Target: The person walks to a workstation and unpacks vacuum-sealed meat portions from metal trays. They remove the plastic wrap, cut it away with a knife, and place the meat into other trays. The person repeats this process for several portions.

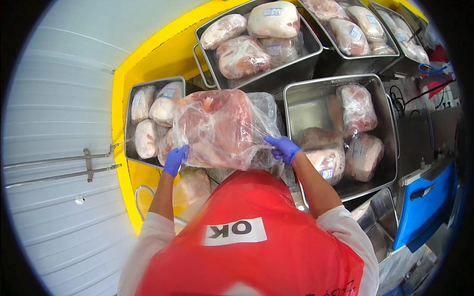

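Left grip and right grip hold film (clear, crinkled) around pink, blocky meat.

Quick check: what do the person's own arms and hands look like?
The left hand and right hand each wear a blue-violet glove ending near the wrist. White sleeves reach about to the elbows, leaving the forearms bare. No cables or markings show on either arm.

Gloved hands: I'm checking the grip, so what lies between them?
From left hand to right hand: wrapped meat, then its loose clear plastic, as the head view shows.
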The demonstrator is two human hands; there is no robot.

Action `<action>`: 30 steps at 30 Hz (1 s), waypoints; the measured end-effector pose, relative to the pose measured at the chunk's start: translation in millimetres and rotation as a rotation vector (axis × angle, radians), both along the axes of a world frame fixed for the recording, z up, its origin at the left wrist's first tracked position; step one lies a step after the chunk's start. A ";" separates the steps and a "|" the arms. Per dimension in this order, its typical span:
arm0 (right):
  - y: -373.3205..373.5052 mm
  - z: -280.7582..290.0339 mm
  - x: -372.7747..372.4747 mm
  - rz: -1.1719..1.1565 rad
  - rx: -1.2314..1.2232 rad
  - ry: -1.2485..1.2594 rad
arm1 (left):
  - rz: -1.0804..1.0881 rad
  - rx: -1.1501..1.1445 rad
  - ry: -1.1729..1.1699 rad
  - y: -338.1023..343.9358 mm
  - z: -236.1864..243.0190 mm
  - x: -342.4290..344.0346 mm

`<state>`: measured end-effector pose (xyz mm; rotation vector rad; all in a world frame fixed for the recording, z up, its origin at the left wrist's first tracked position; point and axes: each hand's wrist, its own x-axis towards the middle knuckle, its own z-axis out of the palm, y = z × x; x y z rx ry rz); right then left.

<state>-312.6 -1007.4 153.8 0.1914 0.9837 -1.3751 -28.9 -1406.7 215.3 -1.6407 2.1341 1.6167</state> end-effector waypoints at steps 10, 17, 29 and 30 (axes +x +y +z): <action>-44.0 -0.1 -73.9 -0.774 -0.426 -0.156 | 0.257 0.300 0.286 -14.4 20.8 -29.9; -149.2 -3.2 -145.3 -0.584 -0.318 -0.089 | -0.205 -0.115 0.335 -92.5 -19.7 -21.1; -314.8 265.9 18.7 0.108 -0.514 0.384 | -0.581 -0.926 0.582 -86.7 86.3 -118.4; -311.2 274.9 30.5 0.098 -0.523 0.372 | -0.679 -1.018 0.619 -85.1 89.6 -127.8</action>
